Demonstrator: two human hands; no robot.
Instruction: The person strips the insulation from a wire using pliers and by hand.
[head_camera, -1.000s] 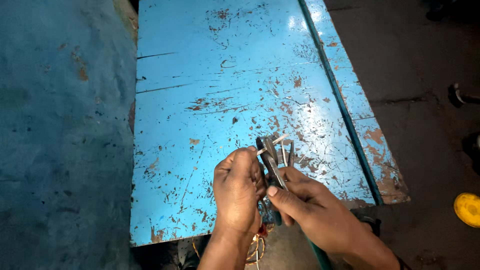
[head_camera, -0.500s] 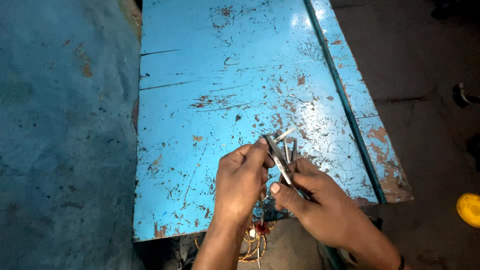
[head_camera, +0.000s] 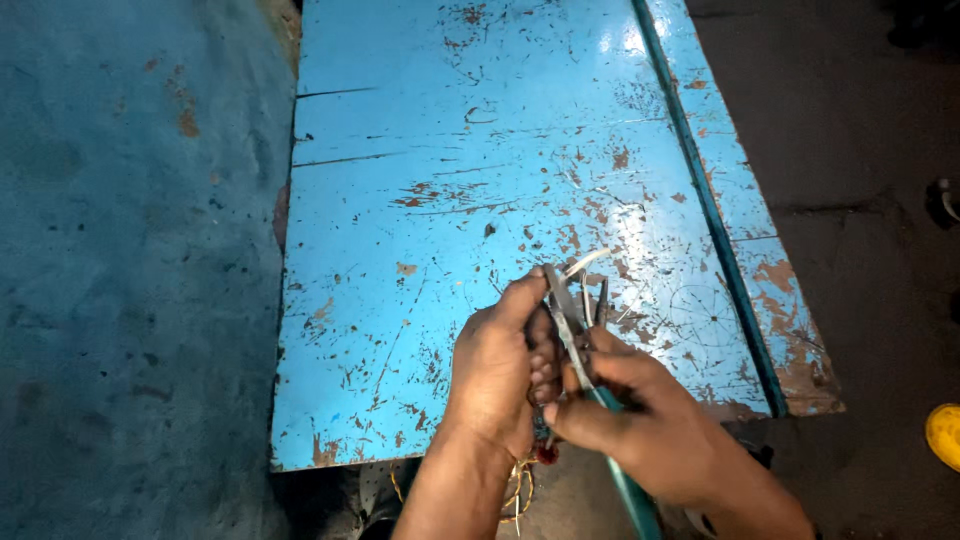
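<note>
Two hands (head_camera: 500, 375), one pair of pliers (head_camera: 572, 325), one blue metal sheet (head_camera: 480, 150)

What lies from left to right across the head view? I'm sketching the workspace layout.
Rough blue wall → scratched blue metal sheet → left hand → pliers → right hand → dark floor → yellow object.

The hands (head_camera: 560, 400) hide the wire's (head_camera: 585, 262) lower end and the pliers' (head_camera: 570, 325) grips.

A rough workshop, judging by the scratched, rust-flecked blue metal sheet (head_camera: 480, 200) serving as a work surface, the dark grimy concrete floor (head_camera: 860, 130) beside it, and the metal pliers (head_camera: 575, 330) and loose copper wire (head_camera: 515, 485) in use.
</note>
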